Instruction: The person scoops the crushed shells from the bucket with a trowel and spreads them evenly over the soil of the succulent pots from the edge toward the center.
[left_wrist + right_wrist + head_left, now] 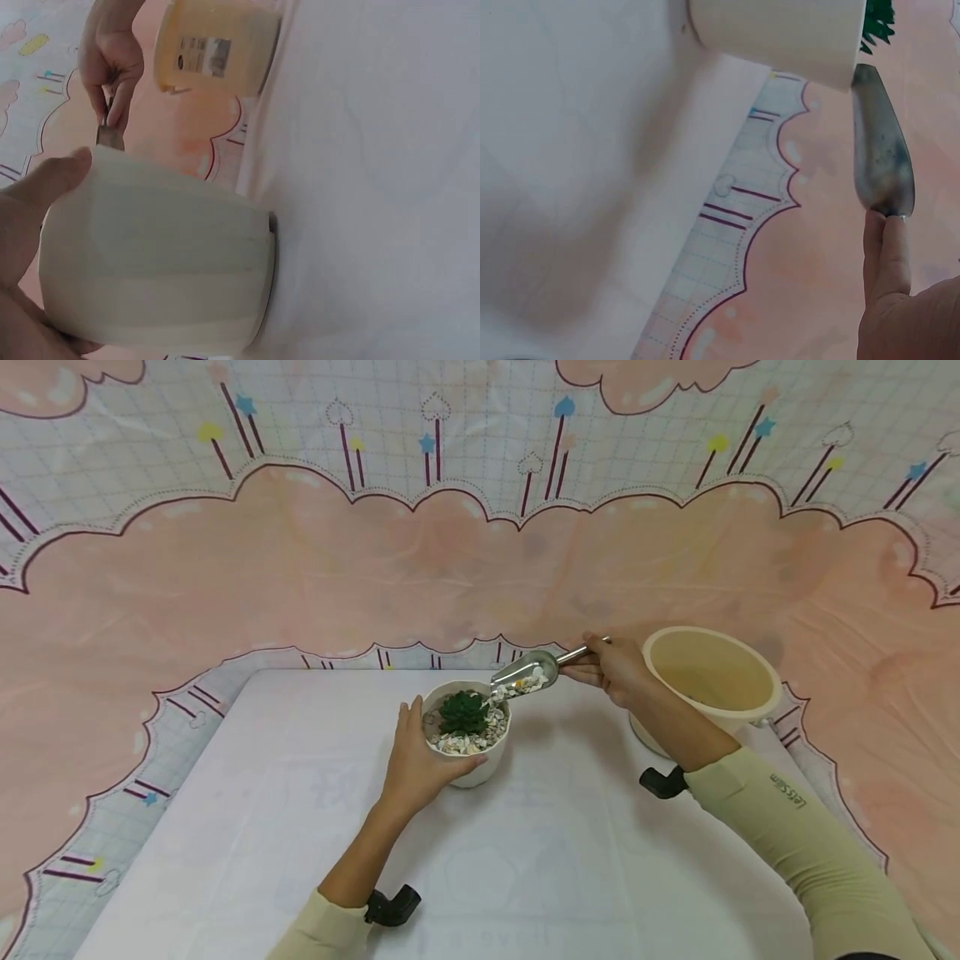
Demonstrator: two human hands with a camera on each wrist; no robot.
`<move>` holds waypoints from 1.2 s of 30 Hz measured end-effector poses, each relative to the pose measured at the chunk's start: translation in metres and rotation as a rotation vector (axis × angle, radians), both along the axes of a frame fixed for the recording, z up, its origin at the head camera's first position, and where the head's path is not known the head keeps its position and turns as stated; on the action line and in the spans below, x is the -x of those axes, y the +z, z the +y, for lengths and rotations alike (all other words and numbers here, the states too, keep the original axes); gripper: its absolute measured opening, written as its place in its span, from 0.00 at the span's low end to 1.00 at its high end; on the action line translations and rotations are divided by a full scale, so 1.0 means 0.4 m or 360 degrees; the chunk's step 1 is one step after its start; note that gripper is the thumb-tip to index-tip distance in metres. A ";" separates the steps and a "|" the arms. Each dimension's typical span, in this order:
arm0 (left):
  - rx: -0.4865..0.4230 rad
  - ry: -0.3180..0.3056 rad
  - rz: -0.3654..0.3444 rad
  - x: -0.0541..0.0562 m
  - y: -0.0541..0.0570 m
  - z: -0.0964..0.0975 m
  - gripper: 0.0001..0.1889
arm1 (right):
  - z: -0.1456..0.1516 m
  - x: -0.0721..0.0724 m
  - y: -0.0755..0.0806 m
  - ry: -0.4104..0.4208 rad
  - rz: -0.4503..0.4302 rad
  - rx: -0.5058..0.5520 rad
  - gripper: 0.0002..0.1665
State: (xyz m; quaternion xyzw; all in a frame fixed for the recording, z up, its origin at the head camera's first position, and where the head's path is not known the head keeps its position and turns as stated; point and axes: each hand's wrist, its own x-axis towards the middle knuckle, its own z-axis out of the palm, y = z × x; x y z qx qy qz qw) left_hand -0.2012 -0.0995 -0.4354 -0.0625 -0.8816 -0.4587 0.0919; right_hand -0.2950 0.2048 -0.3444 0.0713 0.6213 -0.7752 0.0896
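A white pot (480, 770) stands on the white table, holding a green succulent (463, 713) ringed by pale pebbles (467, 743). My left hand (425, 762) grips the pot from its left and near side, the thumb along the near wall. In the left wrist view the thumb and fingers hold the pot (165, 255) by its upper part. My right hand (617, 670) holds a metal scoop (525, 675) by its handle. White and yellowish pebbles lie in the scoop, whose tip is at the pot's right rim. From below, the right wrist view shows the scoop (883, 150) against the rim.
A cream bucket (708, 672) stands at the back right of the table, under and behind the right forearm; a label (204, 57) shows on its side. Behind the table hangs a patterned pink cloth (450, 577). The white tabletop (540, 860) stretches toward me.
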 end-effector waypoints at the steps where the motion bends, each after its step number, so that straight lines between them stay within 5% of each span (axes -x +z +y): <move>1: -0.0010 -0.0022 -0.0003 0.003 0.000 -0.005 0.68 | 0.000 0.000 0.000 0.0000 0.0002 -0.0004 0.17; 6: -0.0055 -0.0126 -0.0067 0.015 0.000 -0.024 0.68 | 0.000 -0.003 0.000 -0.0005 0.0010 -0.0033 0.17; 12: -0.0111 -0.0100 -0.0139 0.001 0.006 -0.015 0.69 | -0.006 -0.005 -0.003 -0.0006 0.0074 -0.0049 0.18; 20: -0.0061 -0.0032 -0.0083 -0.001 0.010 -0.007 0.68 | -0.010 -0.011 0.007 0.0003 0.0169 -0.0083 0.21; 36: -0.0052 -0.0099 -0.0076 0.017 0.009 -0.025 0.67 | -0.014 -0.019 0.013 -0.0002 0.0187 -0.0045 0.20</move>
